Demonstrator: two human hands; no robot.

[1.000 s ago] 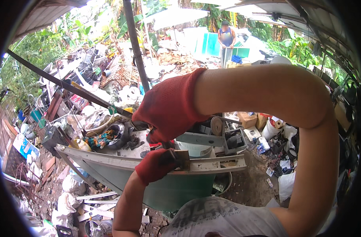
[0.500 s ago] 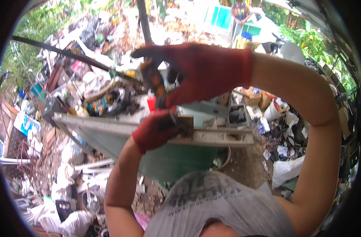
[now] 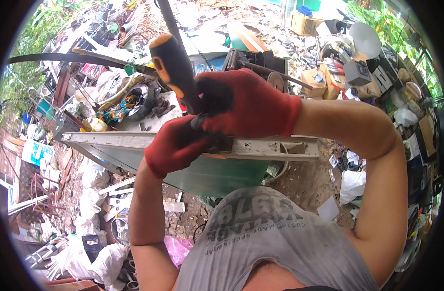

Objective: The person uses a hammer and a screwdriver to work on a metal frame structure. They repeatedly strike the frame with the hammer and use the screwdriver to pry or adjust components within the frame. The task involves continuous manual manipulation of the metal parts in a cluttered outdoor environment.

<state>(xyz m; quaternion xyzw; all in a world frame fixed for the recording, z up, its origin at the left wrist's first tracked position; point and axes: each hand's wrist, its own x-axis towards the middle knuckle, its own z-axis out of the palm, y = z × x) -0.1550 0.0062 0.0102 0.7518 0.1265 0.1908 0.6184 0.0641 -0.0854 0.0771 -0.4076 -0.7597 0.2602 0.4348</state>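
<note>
Both my hands wear red gloves with dark palms and meet above the near frame of a table-like panel (image 3: 261,146). My right hand (image 3: 251,102) is closed round the lower end of a tool with a black and orange handle (image 3: 176,65), which tilts up to the left. Its working end is hidden by the gloves. Just below, my left hand (image 3: 176,145) is closed, its fingertips against a small dark brown piece (image 3: 225,144) on the frame. The gloves cover what its fingers hold.
A dark metal bar (image 3: 81,58) crosses behind the panel at the left, and a dark pole (image 3: 173,24) rises ahead. Machine parts with a round pulley (image 3: 275,81) lie just beyond my right hand. Scrap, cartons (image 3: 313,82) and white sacks (image 3: 110,262) surround the panel.
My right hand has come down to meet my left and closed round the tool's lower end. The handle has swung up and left. My view has tilted downward.
</note>
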